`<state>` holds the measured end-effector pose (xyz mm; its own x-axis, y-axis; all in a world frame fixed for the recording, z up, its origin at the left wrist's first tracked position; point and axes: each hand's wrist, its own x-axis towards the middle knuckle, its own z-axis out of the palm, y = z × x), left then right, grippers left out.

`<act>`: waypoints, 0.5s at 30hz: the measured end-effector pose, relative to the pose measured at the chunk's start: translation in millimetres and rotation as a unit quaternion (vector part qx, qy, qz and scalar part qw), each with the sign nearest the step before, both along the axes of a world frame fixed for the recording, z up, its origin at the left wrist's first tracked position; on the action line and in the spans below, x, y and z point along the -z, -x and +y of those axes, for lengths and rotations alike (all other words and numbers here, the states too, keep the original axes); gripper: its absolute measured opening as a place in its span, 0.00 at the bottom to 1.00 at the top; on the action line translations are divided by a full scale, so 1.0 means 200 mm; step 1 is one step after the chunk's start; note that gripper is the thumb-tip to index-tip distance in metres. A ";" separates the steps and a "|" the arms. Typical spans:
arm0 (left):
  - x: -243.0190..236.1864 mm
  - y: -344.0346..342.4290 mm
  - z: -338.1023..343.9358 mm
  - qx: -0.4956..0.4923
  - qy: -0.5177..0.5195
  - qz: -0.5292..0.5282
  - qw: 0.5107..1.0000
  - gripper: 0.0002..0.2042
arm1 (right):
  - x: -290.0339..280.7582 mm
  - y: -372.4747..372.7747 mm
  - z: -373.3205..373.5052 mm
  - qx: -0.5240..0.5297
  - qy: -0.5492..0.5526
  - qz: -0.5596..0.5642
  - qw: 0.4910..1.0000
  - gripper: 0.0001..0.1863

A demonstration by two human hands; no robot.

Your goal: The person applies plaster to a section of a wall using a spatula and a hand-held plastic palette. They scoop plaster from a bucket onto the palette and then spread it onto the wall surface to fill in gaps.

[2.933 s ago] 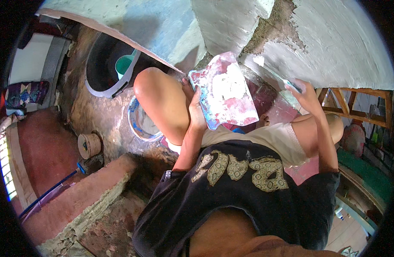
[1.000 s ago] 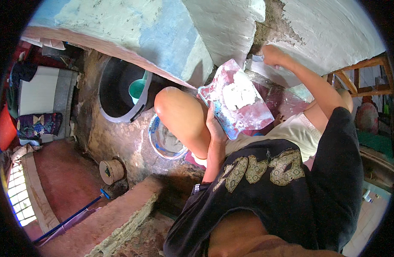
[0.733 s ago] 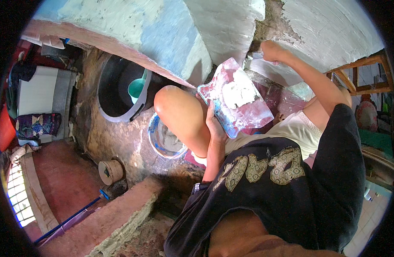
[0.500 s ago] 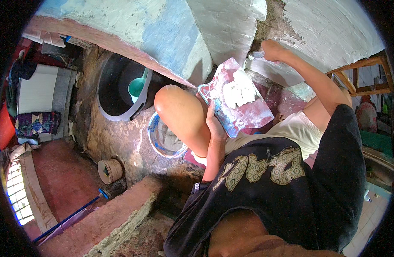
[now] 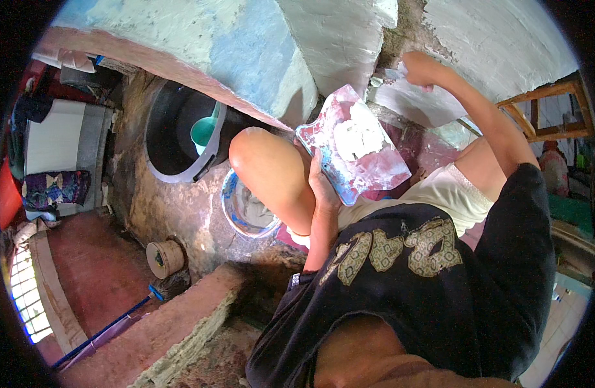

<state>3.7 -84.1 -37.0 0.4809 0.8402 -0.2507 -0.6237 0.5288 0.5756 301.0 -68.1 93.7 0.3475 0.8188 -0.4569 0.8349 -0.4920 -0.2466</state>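
My left hand (image 5: 324,183) grips the near left edge of a stained, flat board (image 5: 391,173), held above my lap. A thick white heap of putty (image 5: 361,133) lies on the board. Up at the wall, my right hand (image 5: 424,69) is closed around a putty knife (image 5: 393,74). Its pale blade points left, by the bare, rough strip (image 5: 404,39) between white-coated wall surfaces (image 5: 498,39). My fingers hide the handle, and I cannot tell whether the blade touches the wall.
Left of my bent knee stand a round tub of grey paste (image 5: 251,210) and a large black tub (image 5: 174,129) with a green dipper (image 5: 205,132). A low ledge (image 5: 174,317) and a blue-handled broom (image 5: 110,330) are at lower left. A wooden frame (image 5: 537,116) stands right.
My right hand has moved up and slightly right along the wall with the putty knife, whose blade shows more clearly. My left hand still holds the board in nearly the same place.
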 end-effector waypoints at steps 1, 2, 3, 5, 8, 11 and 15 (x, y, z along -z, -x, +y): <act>0.01 0.01 0.00 -0.002 0.001 -0.002 1.000 0.24 | 0.01 -0.01 -0.03 -0.010 0.008 0.008 1.000 0.07; 0.00 0.00 0.00 -0.003 0.003 -0.004 1.000 0.24 | 0.02 -0.01 -0.05 -0.020 0.019 0.018 0.999 0.06; -0.05 -0.01 -0.01 -0.022 0.006 0.026 0.999 0.21 | 0.06 0.01 -0.07 -0.016 0.020 0.024 0.999 0.07; -0.18 -0.05 -0.03 -0.038 0.024 0.051 0.998 0.19 | 0.18 0.05 -0.11 -0.006 0.020 0.035 0.999 0.07; -0.27 -0.06 -0.05 -0.028 0.040 0.039 0.998 0.19 | 0.52 0.00 -0.17 -0.082 -0.132 -0.109 0.982 0.08; -0.15 -0.04 -0.03 -0.031 0.023 0.032 0.999 0.19 | 0.49 0.05 -0.11 -0.018 -0.059 -0.063 0.996 0.09; -0.20 -0.04 -0.04 -0.023 0.047 0.019 0.998 0.20 | 0.47 0.06 -0.08 -0.016 -0.044 -0.077 0.996 0.08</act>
